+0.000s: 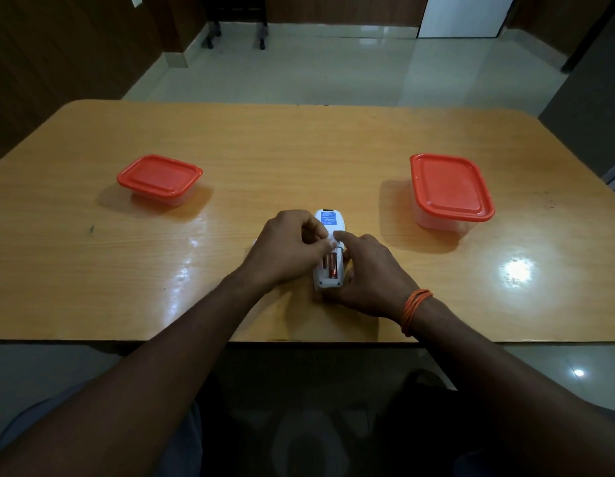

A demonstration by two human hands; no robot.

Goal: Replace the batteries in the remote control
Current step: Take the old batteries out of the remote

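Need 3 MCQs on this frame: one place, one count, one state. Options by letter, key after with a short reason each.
1. Where does the remote control lie?
A. On the table, between the two hands
B. Inside the left container
C. On the floor

2. How many red-lidded containers stand on the table?
A. One
B. Two
C. Four

3. What is the state of the remote's battery compartment?
A. Cover shut
B. Open, with a battery showing
C. Open and empty

Key:
1 A: the left hand and right hand flank it on the tabletop.
2 B: the left container and the right container are the only ones.
3 B: a battery lies exposed in the open bay.
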